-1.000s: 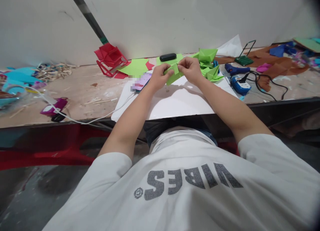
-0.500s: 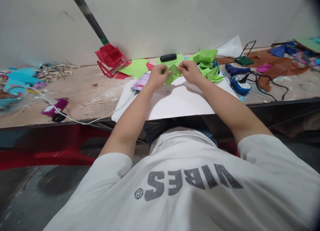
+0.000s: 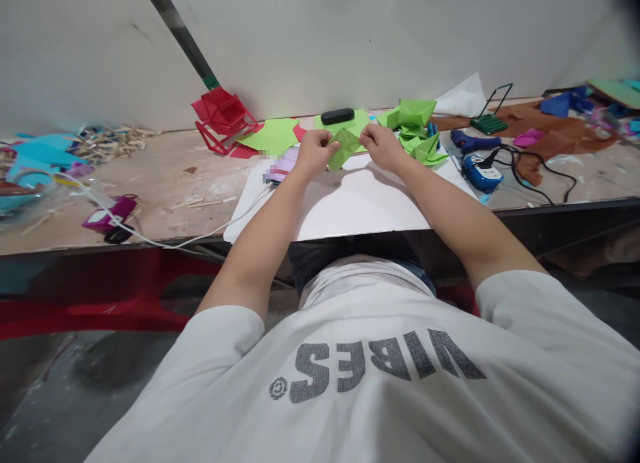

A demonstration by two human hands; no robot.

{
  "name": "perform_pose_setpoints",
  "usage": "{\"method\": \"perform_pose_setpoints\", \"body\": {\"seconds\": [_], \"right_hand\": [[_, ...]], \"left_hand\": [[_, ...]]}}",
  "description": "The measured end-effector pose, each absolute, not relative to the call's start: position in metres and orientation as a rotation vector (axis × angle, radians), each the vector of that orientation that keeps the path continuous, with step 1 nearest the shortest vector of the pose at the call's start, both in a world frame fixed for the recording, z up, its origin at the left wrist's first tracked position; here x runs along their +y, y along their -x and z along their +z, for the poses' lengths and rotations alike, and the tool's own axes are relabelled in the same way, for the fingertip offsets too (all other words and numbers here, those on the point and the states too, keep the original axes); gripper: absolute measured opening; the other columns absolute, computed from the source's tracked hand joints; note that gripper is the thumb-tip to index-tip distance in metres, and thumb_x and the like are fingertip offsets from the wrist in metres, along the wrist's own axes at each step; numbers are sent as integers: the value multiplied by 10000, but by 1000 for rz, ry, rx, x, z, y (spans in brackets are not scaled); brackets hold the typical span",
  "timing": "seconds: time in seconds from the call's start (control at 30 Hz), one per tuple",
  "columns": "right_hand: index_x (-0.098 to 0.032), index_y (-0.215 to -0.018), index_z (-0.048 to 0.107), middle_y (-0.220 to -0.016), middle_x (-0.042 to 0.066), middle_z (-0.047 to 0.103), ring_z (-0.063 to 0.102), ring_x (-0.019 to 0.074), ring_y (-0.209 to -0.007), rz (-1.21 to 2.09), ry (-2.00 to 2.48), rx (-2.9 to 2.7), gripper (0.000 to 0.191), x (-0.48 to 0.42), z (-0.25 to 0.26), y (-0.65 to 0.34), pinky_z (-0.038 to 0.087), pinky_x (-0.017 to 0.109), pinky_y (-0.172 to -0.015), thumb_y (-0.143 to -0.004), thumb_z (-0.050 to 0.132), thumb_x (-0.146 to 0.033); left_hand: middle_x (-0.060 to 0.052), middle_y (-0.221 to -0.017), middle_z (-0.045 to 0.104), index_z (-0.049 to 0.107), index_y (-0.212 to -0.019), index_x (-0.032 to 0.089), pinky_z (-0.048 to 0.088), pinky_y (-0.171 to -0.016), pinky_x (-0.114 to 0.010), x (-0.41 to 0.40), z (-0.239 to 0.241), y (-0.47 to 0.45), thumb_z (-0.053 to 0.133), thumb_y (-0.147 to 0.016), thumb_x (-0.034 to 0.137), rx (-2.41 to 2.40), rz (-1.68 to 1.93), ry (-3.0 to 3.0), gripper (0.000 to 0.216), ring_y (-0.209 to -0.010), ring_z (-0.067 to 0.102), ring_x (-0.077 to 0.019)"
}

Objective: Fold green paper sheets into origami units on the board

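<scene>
A small folded piece of green paper [image 3: 343,147] is held up between both hands, above the far part of a white board [image 3: 350,206] on the workbench. My left hand [image 3: 313,153] pinches its left edge with closed fingers. My right hand [image 3: 381,144] pinches its right edge, fingers closed too. Both forearms reach forward over the board.
Folded green paper shapes [image 3: 419,126] lie right of the hands, flat green sheets [image 3: 273,135] and a red paper chair [image 3: 221,116] to the left. A black case [image 3: 337,115] sits behind. A blue glue gun [image 3: 470,141], a blue device [image 3: 481,171] with black cable and brown scraps lie right; wooden sticks [image 3: 107,141] far left.
The hands have drawn slightly apart and the green paper has turned from a long tilted strip into a more compact, pointed shape between them.
</scene>
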State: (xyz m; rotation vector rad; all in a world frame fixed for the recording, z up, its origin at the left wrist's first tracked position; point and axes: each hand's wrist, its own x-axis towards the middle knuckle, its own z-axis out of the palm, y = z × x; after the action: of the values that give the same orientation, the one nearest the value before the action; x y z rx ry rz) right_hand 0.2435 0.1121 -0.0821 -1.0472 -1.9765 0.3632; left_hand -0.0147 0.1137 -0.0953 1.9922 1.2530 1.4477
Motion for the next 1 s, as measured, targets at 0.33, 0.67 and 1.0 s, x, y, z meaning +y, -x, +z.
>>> {"method": "perform_pose_setpoints", "body": {"seconds": [0.33, 0.67, 1.0], "right_hand": [[-313, -891, 553, -850, 52, 619, 610, 304, -959, 380, 1010, -1980, 383, 112, -85, -243, 616, 523, -1045, -1071, 719, -608], [-294, -912, 586, -896, 79, 691, 653, 318, -971, 292, 1014, -2053, 246, 101, -77, -235, 581, 511, -1008, -1090, 674, -440], [-301, -886, 554, -944, 87, 705, 671, 332, -1014, 316, 997, -2079, 297, 92, -71, -233, 583, 531, -1070, -1104, 722, -414]], "left_hand": [[1, -724, 527, 656, -787, 255, 594, -814, -429, 99, -94, 1, 935, -880, 454, 1042, 1297, -2045, 356, -779, 593, -220], [19, -738, 355, 497, -746, 265, 563, -766, -424, 103, -101, -5, 844, -1039, 650, 1062, 1384, -2080, 595, -733, 499, -195], [9, -719, 475, 710, -835, 251, 529, -766, -405, 97, -94, -8, 828, -1051, 575, 1104, 1499, -2111, 408, -721, 529, -195]]}}
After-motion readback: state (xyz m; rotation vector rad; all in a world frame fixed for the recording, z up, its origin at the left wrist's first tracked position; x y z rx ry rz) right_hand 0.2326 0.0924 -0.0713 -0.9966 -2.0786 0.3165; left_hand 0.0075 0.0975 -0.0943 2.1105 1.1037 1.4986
